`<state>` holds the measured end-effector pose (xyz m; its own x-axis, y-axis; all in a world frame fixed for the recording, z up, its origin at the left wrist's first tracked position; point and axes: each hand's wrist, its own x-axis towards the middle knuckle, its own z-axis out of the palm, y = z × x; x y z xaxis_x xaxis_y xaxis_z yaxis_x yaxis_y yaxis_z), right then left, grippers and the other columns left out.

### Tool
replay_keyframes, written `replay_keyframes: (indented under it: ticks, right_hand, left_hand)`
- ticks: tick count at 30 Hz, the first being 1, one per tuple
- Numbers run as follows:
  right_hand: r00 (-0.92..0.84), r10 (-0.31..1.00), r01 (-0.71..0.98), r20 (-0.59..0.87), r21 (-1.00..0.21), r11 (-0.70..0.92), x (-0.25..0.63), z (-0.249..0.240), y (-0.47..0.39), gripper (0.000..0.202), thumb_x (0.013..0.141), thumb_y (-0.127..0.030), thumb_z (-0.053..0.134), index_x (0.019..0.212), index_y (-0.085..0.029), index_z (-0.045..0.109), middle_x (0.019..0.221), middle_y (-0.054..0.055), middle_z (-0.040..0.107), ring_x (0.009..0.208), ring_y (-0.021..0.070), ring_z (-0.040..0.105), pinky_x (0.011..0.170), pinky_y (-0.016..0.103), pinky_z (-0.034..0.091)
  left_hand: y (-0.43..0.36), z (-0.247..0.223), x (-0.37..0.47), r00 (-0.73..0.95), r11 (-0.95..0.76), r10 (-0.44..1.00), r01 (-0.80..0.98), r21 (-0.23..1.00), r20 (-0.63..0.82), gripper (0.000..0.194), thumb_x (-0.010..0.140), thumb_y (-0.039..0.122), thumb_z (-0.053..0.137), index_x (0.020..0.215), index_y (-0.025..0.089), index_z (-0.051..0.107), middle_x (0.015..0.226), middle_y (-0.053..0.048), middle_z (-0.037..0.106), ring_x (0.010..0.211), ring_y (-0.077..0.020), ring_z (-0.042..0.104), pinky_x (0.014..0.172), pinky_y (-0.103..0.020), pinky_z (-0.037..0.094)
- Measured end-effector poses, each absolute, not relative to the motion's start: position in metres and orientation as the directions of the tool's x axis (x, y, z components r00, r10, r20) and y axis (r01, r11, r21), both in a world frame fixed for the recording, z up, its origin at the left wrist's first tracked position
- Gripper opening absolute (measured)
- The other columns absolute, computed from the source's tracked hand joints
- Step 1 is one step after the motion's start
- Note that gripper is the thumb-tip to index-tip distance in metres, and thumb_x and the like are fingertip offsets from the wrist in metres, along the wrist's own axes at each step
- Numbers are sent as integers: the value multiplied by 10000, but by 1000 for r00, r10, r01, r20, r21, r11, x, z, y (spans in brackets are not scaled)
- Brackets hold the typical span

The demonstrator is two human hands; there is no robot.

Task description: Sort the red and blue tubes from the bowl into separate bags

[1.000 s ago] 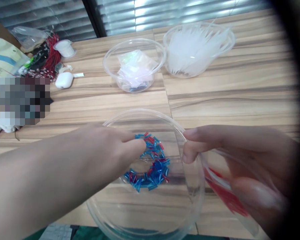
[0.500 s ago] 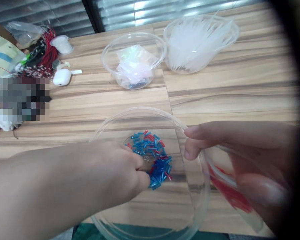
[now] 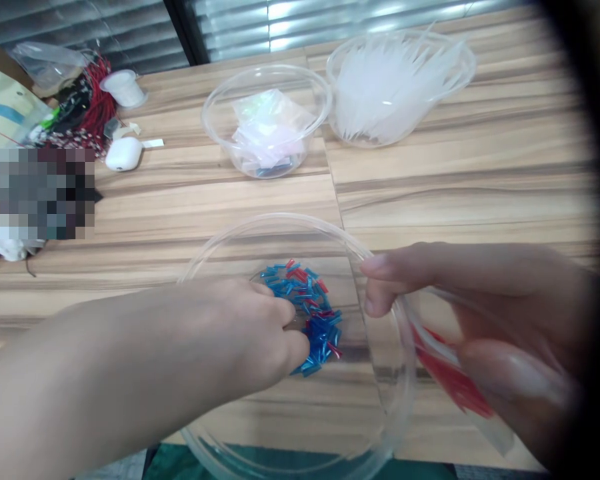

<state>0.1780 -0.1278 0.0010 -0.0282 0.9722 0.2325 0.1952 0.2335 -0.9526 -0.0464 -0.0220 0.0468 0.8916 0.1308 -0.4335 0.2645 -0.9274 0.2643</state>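
Left hand of mine (image 3: 250,333), fingers curled, was in one near bowl (image 3: 404,373) among many blue and red pieces (image 3: 323,330); if it gripped some, I could not tell. My half-closed right hand (image 3: 500,300) touched the rim, holding one packet (image 3: 495,430) with red contents. The table's (image 3: 455,200) near edge showed through this bowl. Beyond, two far bowls (image 3: 240,157) contained pale bags (image 3: 273,127) and whitish strips (image 3: 390,93).

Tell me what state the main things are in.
Front bowl: uncovered, holding blue and red pieces
Left hand: down inside that bowl
Right hand: touching it, holding a red-filled packet
Middle bowl: uncovered, holding shiny packets
Right bowl: uncovered, heaped with white strips
White case: closed
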Motion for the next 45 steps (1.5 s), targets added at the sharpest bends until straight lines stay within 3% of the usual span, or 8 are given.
replay_keyframes:
  ticks: [5,9,16,21,25,35,45]
  right_hand:
    - [-45,956,284,289,-914,290,181,3,-129,365,889,-359,644,1241,-263,629,930,54,713,846,246,707,688,354,621]
    - [-86,955,276,285,-914,297,183,1,-128,385,899,-329,636,1278,-274,602,946,43,709,763,210,699,623,314,611]
    - [-63,948,362,310,-879,312,182,-2,-131,382,958,-475,505,1286,-305,602,912,42,691,750,198,683,605,306,590]
    - [-74,944,400,323,-857,325,182,-2,-131,381,965,-489,478,1269,-302,610,908,46,699,774,206,682,602,309,576]
    - [-88,939,466,332,-819,334,184,-1,-129,381,973,-509,447,1271,-324,598,910,31,701,776,191,682,599,292,564]
    - [-83,939,442,334,-832,335,184,0,-129,368,959,-499,480,1241,-317,628,903,48,714,804,238,695,647,353,583]
    - [-58,942,435,329,-841,321,180,-1,-129,378,963,-519,456,1244,-326,620,892,41,721,798,243,703,685,370,583]
  left_hand:
    - [-19,51,-39,925,-937,33,160,310,-379,348,781,-13,488,993,235,610,1034,28,670,975,-149,635,965,-234,420]
    - [-18,53,-37,925,-947,24,142,287,-378,372,775,-18,478,1026,229,599,1082,14,668,984,-152,634,971,-232,418]
    - [-18,51,-39,920,-940,-13,122,319,-392,352,772,-3,542,982,263,640,1057,28,687,1049,-176,629,983,-246,431]
    - [-20,50,-38,893,-929,-40,132,345,-449,358,800,19,550,1020,284,649,1077,28,679,1115,-183,593,1036,-261,404]
    - [-19,50,-38,898,-894,-11,188,407,-439,265,795,29,579,907,254,664,990,36,684,1035,-165,618,994,-233,421]
    - [-15,54,-30,926,-841,-33,179,511,-377,235,779,-11,587,777,217,646,881,16,678,889,-160,638,892,-229,468]
    - [-16,53,-31,934,-851,-34,159,500,-355,249,817,-20,543,776,211,627,905,9,668,863,-156,631,824,-232,464]
